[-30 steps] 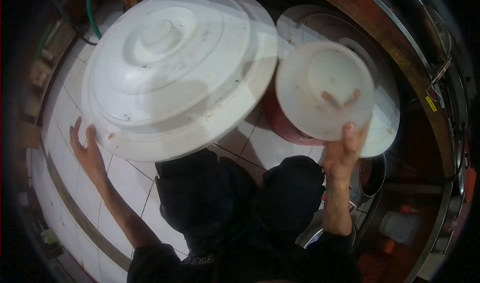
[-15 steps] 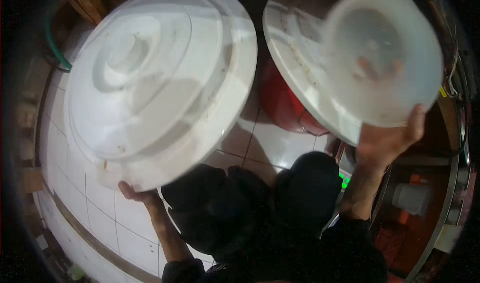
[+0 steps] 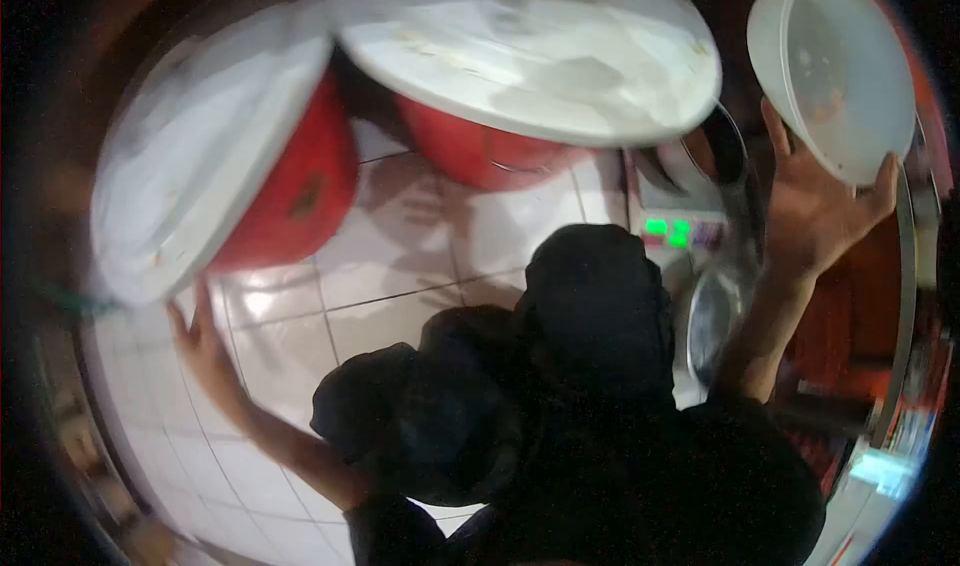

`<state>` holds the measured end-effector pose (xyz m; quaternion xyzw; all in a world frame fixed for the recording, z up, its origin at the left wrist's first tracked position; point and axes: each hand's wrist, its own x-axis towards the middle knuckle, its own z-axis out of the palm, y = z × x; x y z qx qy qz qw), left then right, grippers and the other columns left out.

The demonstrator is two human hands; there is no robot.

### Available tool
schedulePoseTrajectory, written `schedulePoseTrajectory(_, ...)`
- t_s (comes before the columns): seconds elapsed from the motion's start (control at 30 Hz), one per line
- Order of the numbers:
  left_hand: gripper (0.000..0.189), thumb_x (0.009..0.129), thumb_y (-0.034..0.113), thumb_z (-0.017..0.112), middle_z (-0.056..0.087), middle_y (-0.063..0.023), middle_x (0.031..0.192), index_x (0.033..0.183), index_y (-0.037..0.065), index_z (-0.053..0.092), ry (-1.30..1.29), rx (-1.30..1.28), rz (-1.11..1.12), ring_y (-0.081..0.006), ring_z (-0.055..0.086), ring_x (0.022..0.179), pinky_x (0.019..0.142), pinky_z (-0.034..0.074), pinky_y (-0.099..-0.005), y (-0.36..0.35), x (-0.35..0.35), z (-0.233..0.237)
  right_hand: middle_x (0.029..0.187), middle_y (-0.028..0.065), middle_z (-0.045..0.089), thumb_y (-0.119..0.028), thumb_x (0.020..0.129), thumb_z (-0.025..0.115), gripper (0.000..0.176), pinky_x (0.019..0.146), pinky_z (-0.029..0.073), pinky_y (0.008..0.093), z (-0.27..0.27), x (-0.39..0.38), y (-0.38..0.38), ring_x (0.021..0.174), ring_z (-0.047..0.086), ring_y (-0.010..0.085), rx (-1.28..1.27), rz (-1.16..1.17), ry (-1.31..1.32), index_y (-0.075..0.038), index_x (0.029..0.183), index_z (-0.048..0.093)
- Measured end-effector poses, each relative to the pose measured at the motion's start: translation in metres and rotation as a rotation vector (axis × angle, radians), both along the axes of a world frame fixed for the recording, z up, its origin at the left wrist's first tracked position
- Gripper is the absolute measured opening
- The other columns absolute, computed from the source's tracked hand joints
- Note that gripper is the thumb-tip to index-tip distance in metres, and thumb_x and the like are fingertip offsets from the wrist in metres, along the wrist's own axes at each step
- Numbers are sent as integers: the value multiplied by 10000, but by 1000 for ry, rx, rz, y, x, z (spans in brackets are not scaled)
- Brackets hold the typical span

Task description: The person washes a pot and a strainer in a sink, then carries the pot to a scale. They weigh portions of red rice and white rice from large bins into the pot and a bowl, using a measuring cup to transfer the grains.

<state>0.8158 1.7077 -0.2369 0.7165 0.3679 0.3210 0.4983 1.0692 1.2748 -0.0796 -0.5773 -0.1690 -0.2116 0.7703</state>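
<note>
Currently, widespread right fingers hold a bowl; parted left fingers are near a white lid.

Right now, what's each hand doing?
Left hand: open, fingers at the edge of the left white lid; too blurred to tell contact.
Right hand: holding the translucent bowl.

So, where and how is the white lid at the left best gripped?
Probably by its near rim, the left hand coming from the person's side, fingers beneath, thumb on top. The white lid juts past the red bucket, leaving an edge to hook, while the right hand holds the translucent bowl.
</note>
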Motion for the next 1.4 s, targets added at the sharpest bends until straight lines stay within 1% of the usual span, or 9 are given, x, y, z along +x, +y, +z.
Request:
schedulePoseTrajectory(0.17,404,894,304,626,681,-165,983,1139,-18,642,230,168,-423,-204,627,946,902,454,-343,-104,67,78,1406,179,354,-483,899,458,682,1030,375,578,-22,-37,-80,1275,395,398,18,-302,152,-86,1418,264)
schedulePoseTrajectory(0.33,417,854,299,666,685,-157,952,1107,-29,625,-88,335,-1220,-213,646,911,827,475,-326,-205,167,72,1308,186,459,-548,936,429,702,981,450,443,-147,-88,-182,1176,508,297,-19,-119,782,-35,1394,289)
schedulePoseTrajectory(0.47,491,880,295,656,628,-164,1140,1251,-1,530,258,181,-1727,-231,607,1021,892,471,-340,-270,224,51,1177,209,549,-606,888,482,732,884,507,389,-271,-116,-178,977,622,298,-268,-165,1033,-54,1361,394)
schedulePoseTrajectory(0.63,801,806,508,679,569,-213,1233,1375,20,396,212,597,-1521,-323,579,1085,933,459,-379,-318,273,-108,1126,178,559,-362,936,537,508,812,533,321,-311,-80,-131,995,602,243,-72,371,1278,-29,1312,465)
schedulePoseTrajectory(0.7,767,812,389,690,536,-264,1254,1395,14,362,607,314,-1637,-352,554,1139,887,491,-411,-318,275,-128,1165,175,551,-483,903,549,609,792,524,313,-312,-64,-124,989,593,219,-277,556,1049,-46,1321,476)
schedulePoseTrajectory(0.87,565,792,75,568,585,-302,1136,1331,2,417,844,56,-1603,-370,601,1063,952,450,-414,-291,256,-129,1224,321,496,-733,700,622,1249,741,542,378,-292,34,-163,841,658,339,-443,-297,994,154,1403,92)
schedulePoseTrajectory(0.93,504,796,48,555,609,-257,1111,1293,47,473,937,200,-1631,-343,631,979,893,478,-418,-273,252,-119,1278,316,436,-499,786,692,1106,684,593,387,-260,75,-180,925,636,382,134,-327,975,125,1395,12)
schedulePoseTrajectory(1.13,430,808,11,559,626,-192,1099,1231,88,535,744,517,-1633,-338,626,938,831,481,-422,-221,230,-110,1288,247,432,-21,857,507,583,744,623,424,-301,151,-214,1097,552,401,372,-45,828,78,1326,176)
schedulePoseTrajectory(1.4,407,796,14,532,609,-197,1109,1201,57,526,721,528,-1818,-376,583,997,867,462,-438,-216,237,-76,1038,112,568,-20,837,514,313,706,573,373,-242,-58,-227,853,586,212,191,-175,1170,15,1145,468)
